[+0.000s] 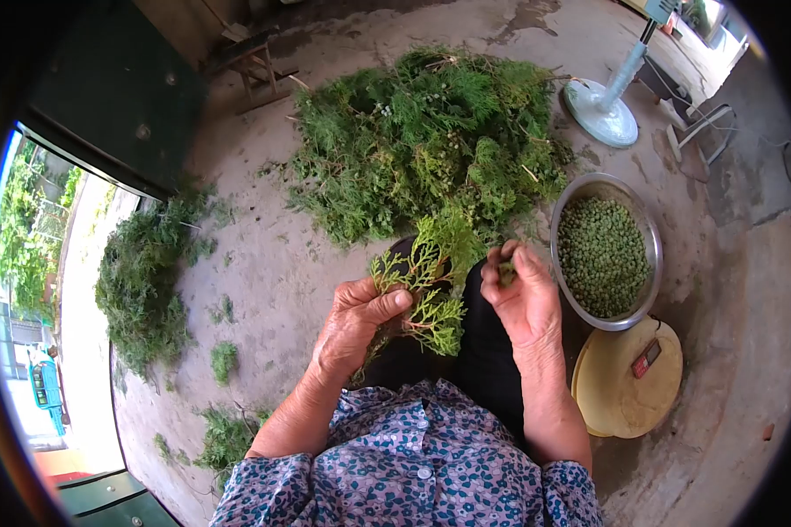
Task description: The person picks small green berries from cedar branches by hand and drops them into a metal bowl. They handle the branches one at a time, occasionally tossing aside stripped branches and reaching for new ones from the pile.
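Note:
My left hand (pixel 365 318) is closed round the stem of a green arborvitae sprig (pixel 435 277), thumb pressed against the fingers. Its flat, scaly fronds fan out over my lap towards the right. Just beside the sprig, my right hand (pixel 526 294) is raised palm up with its fingers curled in. Something small and green, seemingly cones, shows between those fingers, partly hidden and blurred. Close by on the right, a metal basin (pixel 580 312) holds a heap of small round green cones (pixel 605 250).
Ahead lies a large pile of cut branches (pixel 431 145); a smaller pile (pixel 145 281) and loose sprigs (pixel 224 362) are on the left. A pale fan stand (pixel 611 119) is at the far right. Below the basin, a round yellowish lid (pixel 620 400) carries a small red-and-black device (pixel 647 358).

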`<state>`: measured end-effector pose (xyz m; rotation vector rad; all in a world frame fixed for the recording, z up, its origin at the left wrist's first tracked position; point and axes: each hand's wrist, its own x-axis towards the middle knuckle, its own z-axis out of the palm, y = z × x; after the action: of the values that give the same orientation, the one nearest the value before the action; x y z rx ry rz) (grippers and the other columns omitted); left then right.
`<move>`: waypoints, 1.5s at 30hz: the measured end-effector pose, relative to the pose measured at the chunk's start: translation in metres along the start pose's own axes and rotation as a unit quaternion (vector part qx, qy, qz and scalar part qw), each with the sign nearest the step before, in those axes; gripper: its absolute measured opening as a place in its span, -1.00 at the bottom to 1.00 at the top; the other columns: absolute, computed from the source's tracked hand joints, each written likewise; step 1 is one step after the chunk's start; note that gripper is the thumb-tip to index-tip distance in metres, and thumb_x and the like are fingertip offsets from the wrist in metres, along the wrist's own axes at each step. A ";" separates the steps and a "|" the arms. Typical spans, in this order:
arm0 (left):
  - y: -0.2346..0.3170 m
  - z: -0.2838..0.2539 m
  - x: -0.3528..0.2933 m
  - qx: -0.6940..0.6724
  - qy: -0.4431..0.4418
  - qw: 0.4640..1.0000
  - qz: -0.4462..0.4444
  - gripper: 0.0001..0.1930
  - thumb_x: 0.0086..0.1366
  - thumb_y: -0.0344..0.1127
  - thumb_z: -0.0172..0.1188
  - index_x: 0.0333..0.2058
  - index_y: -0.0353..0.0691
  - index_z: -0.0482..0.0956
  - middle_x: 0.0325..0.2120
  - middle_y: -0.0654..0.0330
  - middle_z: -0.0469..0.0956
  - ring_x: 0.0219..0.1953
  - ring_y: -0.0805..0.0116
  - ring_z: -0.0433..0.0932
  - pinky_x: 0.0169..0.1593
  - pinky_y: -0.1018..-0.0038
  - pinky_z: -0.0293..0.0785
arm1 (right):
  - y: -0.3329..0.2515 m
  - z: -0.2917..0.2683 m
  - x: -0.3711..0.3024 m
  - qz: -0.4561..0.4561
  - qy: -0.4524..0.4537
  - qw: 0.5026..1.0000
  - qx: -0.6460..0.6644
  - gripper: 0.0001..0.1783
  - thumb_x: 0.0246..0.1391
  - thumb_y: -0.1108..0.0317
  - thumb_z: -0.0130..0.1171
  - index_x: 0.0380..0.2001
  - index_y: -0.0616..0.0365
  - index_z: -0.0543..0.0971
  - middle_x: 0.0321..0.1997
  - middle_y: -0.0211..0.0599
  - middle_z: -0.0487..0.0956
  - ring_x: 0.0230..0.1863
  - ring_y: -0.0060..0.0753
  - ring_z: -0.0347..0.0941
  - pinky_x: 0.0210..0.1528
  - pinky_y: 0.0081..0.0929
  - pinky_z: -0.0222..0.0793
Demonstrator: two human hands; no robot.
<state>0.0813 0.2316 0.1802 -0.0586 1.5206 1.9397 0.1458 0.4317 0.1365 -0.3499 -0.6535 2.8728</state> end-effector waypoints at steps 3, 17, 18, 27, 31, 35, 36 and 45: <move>-0.002 -0.004 0.001 -0.042 -0.008 0.999 0.000 -0.92 0.03 -0.42 0.25 -0.47 -0.30 0.58 -0.59 0.25 0.55 -0.60 0.53 0.47 -0.47 0.59 0.44 | 0.021 -0.004 -0.005 0.061 0.081 0.991 -0.090 -0.75 0.01 0.23 0.15 -0.36 0.21 0.49 -0.43 -0.31 0.50 -0.50 -0.49 0.41 -0.54 -0.63 0.31; -0.005 0.000 0.009 0.016 0.006 0.997 0.077 -0.72 0.14 -0.41 0.16 -0.16 -0.32 0.43 -0.39 0.20 0.54 -0.39 0.49 0.50 -0.28 0.59 0.44 | 0.031 0.045 -0.016 -0.015 -0.020 0.989 -0.144 -0.64 0.15 0.36 -0.08 0.00 0.28 0.32 -0.20 -0.19 0.43 -0.25 -0.38 0.43 -0.33 -0.55 0.38; -0.005 0.000 0.008 -0.007 0.005 0.996 0.093 -0.69 0.12 -0.42 0.17 -0.14 -0.33 0.42 -0.32 0.20 0.53 -0.32 0.48 0.49 -0.21 0.56 0.43 | 0.032 0.046 -0.015 -0.021 -0.022 0.986 -0.165 -0.64 0.16 0.36 -0.08 0.00 0.27 0.32 -0.20 -0.20 0.43 -0.29 -0.40 0.43 -0.37 -0.58 0.38; -0.003 0.006 0.005 -0.027 -0.014 0.990 0.136 -0.66 0.06 -0.55 0.18 -0.13 -0.31 0.41 -0.26 0.18 0.51 -0.27 0.45 0.48 -0.15 0.53 0.42 | 0.037 0.056 -0.014 -0.010 -0.032 0.968 -0.247 -0.64 0.13 0.41 -0.03 0.01 0.27 0.34 -0.25 -0.28 0.43 -0.45 -0.56 0.41 -0.52 -0.70 0.31; -0.003 0.009 0.004 -0.035 -0.046 0.989 0.135 -0.66 0.07 -0.60 0.15 -0.14 -0.36 0.37 -0.33 0.19 0.51 -0.34 0.46 0.49 -0.23 0.56 0.46 | 0.041 0.056 -0.012 -0.043 -0.047 0.939 -0.337 -0.61 0.09 0.45 0.01 0.02 0.24 0.35 -0.25 -0.31 0.46 -0.47 -0.63 0.39 -0.53 -0.73 0.31; 0.000 0.010 0.004 0.022 -0.002 0.992 0.125 -0.59 0.07 -0.60 0.13 -0.07 -0.37 0.29 -0.34 0.13 0.51 -0.37 0.48 0.50 -0.31 0.58 0.49 | 0.049 0.054 -0.013 -0.108 -0.070 0.885 -0.447 -0.58 0.06 0.49 0.04 0.04 0.23 0.34 -0.22 -0.29 0.50 -0.49 -0.66 0.38 -0.52 -0.74 0.32; 0.000 0.010 0.004 0.037 0.009 0.991 0.129 -0.57 0.07 -0.60 0.12 -0.05 -0.37 0.26 -0.33 0.11 0.50 -0.37 0.48 0.50 -0.34 0.58 0.50 | 0.050 0.055 -0.013 -0.110 -0.066 0.879 -0.459 -0.59 0.04 0.52 0.05 0.02 0.26 0.35 -0.22 -0.26 0.50 -0.48 -0.64 0.40 -0.50 -0.71 0.37; -0.002 0.009 0.006 -0.081 0.039 0.988 0.129 -0.65 0.08 -0.57 0.10 -0.11 -0.30 0.35 -0.36 0.16 0.52 -0.40 0.46 0.52 -0.35 0.55 0.50 | 0.072 0.060 -0.016 -0.125 0.008 0.943 -0.309 -0.65 0.02 0.64 -0.02 -0.06 0.34 0.36 -0.18 -0.17 0.48 -0.35 -0.45 0.49 -0.30 -0.54 0.51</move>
<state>0.0809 0.2426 0.1786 -0.0093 1.4774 2.2884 0.1371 0.3400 0.1606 -0.3369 -1.4768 2.3593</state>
